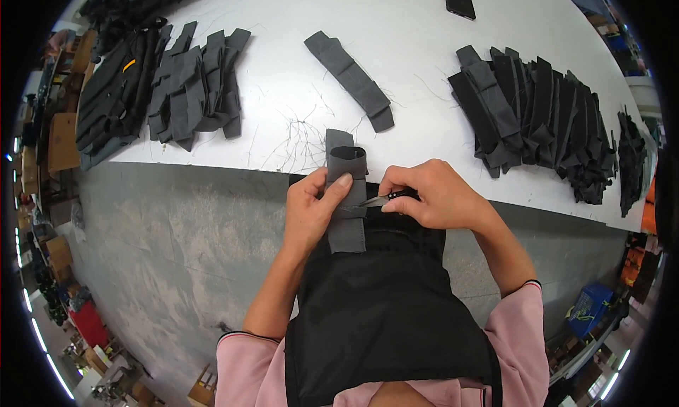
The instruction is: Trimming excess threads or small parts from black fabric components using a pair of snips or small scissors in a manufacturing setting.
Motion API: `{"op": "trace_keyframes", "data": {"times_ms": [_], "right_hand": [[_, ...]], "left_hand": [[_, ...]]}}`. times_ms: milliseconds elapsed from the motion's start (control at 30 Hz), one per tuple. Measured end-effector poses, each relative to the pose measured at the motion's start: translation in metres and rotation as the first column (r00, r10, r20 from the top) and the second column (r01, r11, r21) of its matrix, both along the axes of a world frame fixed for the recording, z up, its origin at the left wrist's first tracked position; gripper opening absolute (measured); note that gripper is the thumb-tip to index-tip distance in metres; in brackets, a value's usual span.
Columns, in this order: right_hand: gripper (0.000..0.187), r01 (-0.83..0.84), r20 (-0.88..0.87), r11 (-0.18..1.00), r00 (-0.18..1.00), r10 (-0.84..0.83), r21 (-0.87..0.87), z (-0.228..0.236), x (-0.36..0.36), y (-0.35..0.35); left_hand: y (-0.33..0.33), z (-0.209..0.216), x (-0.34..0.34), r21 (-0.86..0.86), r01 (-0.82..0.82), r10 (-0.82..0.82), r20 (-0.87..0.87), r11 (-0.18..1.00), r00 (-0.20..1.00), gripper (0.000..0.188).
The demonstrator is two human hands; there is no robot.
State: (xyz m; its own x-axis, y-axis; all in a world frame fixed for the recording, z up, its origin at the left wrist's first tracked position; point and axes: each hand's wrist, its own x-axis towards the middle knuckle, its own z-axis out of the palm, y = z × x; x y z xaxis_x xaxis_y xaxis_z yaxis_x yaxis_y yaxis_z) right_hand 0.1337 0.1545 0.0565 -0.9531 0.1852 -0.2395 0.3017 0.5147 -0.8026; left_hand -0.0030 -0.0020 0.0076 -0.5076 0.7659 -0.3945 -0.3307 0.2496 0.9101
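Note:
My left hand (318,203) pinches a dark grey fabric strap (346,234) between thumb and fingers, just off the table's near edge. The strap's upper part curls into a loop, and its lower end hangs in front of my black apron. In my right hand (431,195) is a small pair of thread snips (378,200) with dark handles. Its pointed metal blades touch or lie very close to the strap's right edge, beside a stitched seam. A similar sewn strap (350,80) lies alone on the table beyond my hands.
The white table (417,46) bears loose thread clippings (300,135). A pile of grey straps (194,89) and black folded fabric pieces (117,96) lie at left. More straps (534,110) are stacked at right. A dark phone (459,0) rests at the far edge.

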Motion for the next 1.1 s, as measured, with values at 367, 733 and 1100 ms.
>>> {"op": "trace_keyframes", "data": {"times_ms": [367,733,1100], "right_hand": [[0.010,0.329,0.252,0.665,0.944,-0.213,-0.670,-0.026,0.011,-0.006],[0.019,0.376,-0.398,0.891,0.880,-0.258,0.254,-0.014,0.019,-0.055],[0.021,0.304,-0.436,0.874,0.892,-0.120,0.380,-0.024,0.015,-0.057]], "left_hand": [[0.001,0.002,0.001,-0.041,-0.006,0.007,0.011,0.999,1.000,0.024],[0.004,-0.002,-0.004,-0.056,-0.083,0.091,0.167,0.995,0.982,0.023],[0.001,0.004,0.000,-0.016,-0.096,0.098,0.147,0.995,0.984,0.024]]}}
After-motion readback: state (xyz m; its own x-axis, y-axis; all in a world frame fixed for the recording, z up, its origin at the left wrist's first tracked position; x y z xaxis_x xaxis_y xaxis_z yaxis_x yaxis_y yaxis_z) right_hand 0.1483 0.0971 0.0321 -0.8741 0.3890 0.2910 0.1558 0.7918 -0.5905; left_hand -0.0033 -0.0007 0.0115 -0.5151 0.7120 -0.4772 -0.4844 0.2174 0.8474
